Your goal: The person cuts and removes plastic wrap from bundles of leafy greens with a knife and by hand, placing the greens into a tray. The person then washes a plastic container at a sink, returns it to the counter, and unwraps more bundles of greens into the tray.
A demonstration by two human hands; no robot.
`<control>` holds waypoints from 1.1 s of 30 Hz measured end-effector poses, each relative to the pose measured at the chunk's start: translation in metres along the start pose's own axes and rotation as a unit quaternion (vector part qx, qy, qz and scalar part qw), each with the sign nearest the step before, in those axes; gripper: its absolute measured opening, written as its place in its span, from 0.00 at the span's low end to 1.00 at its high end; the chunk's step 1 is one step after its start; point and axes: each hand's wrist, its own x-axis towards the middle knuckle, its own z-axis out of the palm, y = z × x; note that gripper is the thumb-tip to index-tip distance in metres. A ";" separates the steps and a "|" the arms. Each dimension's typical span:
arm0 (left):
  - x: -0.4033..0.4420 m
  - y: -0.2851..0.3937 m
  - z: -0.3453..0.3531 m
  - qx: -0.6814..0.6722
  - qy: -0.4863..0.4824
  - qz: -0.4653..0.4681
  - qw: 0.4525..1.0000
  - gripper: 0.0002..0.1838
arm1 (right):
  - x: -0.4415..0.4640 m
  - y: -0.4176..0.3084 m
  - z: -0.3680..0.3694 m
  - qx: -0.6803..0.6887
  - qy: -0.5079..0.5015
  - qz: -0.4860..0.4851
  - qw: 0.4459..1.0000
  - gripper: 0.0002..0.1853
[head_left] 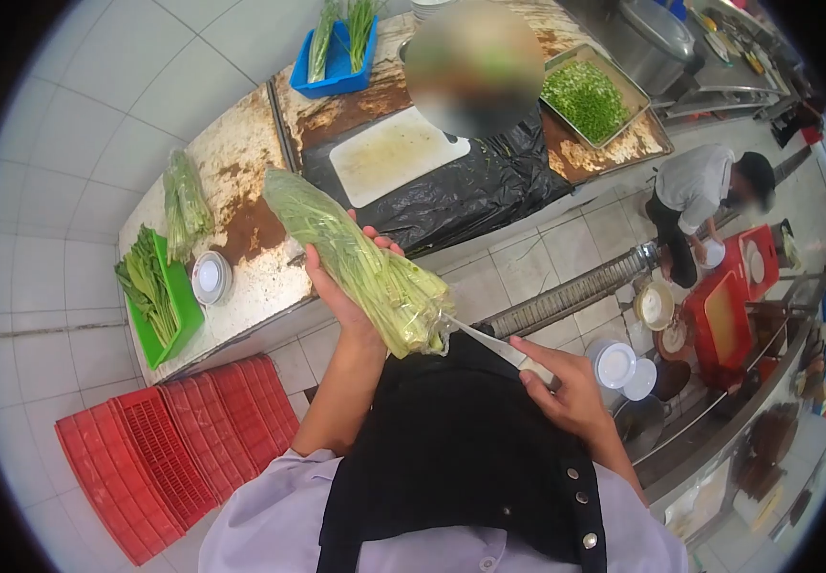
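The bag of greens (360, 258) is in the air in front of the black apron (461, 420), its leafy end toward the counter (241, 196) and its stem end near the apron. The left hand (351, 310) cradles it at mid-length, thumb on the near side and fingertips showing on the far side. The right hand (571, 387) grips the knife (504, 349) by its handle; the tip is at the stem end, though contact with the plastic cannot be confirmed.

Handling: the load is probably light. Expect fairly firm stems, soft leaves that bruise under pressure, and thin film that may slip or tear. Support the bundle at mid-length or slightly toward the stems; avoid squeezing the leafy end. Keep supporting fingers clear of the blade.
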 end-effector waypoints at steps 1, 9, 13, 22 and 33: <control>-0.001 0.001 0.001 0.004 0.004 0.006 1.000 0.41 | 0.003 0.001 -0.001 0.000 -0.003 -0.018 1.000 0.27; 0.003 0.008 0.010 -0.004 0.064 0.050 0.997 0.41 | 0.024 0.012 -0.006 0.004 -0.018 -0.062 0.998 0.26; 0.004 0.007 0.015 0.026 0.038 0.064 0.997 0.39 | 0.027 0.013 -0.012 0.004 -0.045 -0.058 0.997 0.27; 0.018 0.000 0.028 0.076 0.040 0.061 0.994 0.40 | 0.022 0.019 -0.017 0.041 -0.022 -0.018 0.999 0.27; 0.022 -0.017 0.041 0.081 0.023 0.030 0.996 0.42 | 0.014 0.025 -0.019 0.052 0.028 -0.019 0.998 0.27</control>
